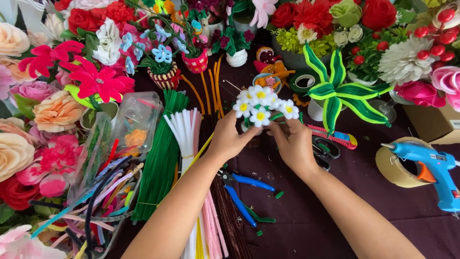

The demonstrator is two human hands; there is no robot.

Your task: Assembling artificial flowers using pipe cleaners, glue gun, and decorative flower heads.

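Both hands hold a small bunch of white daisies (261, 104) with yellow centres and green stems, made of pipe cleaners, above the dark cloth. My left hand (230, 138) grips the bunch from the left and below. My right hand (293, 144) pinches it from the right, fingers on the green stems under the flowers. Whatever the stems stand in is hidden behind my fingers.
Bundles of green (160, 158), white (184, 132) and pink pipe cleaners lie at left. Blue-handled pliers (242, 189) rest below my hands, scissors (326, 149) and a cutter to the right. A blue glue gun (433, 170) sits on a tape roll (390, 168). Artificial flowers ring the table.
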